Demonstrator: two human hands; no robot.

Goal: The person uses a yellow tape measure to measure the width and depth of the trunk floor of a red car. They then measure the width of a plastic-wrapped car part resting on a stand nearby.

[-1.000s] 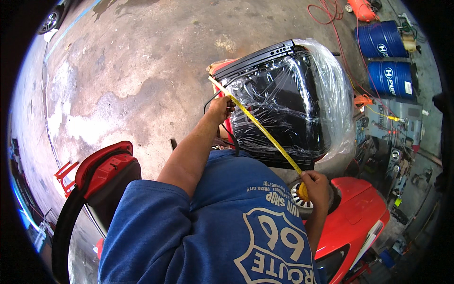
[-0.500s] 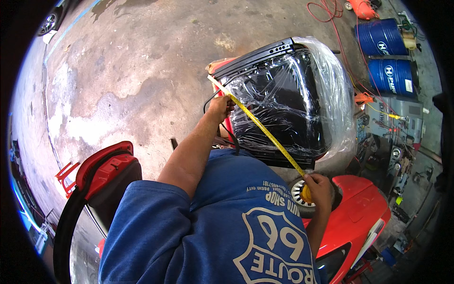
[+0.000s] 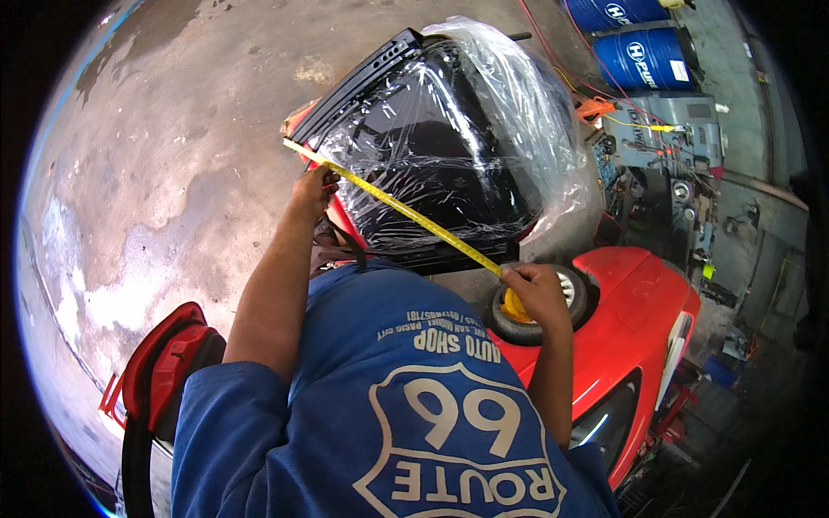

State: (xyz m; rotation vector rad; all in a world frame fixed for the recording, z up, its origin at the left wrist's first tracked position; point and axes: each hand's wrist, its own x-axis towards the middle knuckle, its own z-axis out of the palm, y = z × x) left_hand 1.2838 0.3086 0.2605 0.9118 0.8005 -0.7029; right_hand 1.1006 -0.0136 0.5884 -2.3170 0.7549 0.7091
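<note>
A yellow tape measure [image 3: 414,217] is pulled out slantwise across a black panel [image 3: 423,121] that is wrapped in clear plastic film. My left hand [image 3: 315,186] pinches the blade a little short of its free end, close to the panel's near left corner. At the other end my right hand [image 3: 537,292] is closed around the yellow case, which shows partly below the fingers. Along the panel's far left side runs a black rail [image 3: 358,84] with a row of holes. Red edging peeks out beneath the panel on the left.
To the right sits a red car [image 3: 639,302] with a wheel [image 3: 566,289] near my right hand. A red car part with black trim [image 3: 177,363] stands at lower left. Blue drums [image 3: 643,60], a grey machine [image 3: 669,129], hoses and tools line the far right.
The view has turned, so the panel, car and drums sit further left and higher. Both hands keep hold of the tape measure, stretched over the panel as before.
</note>
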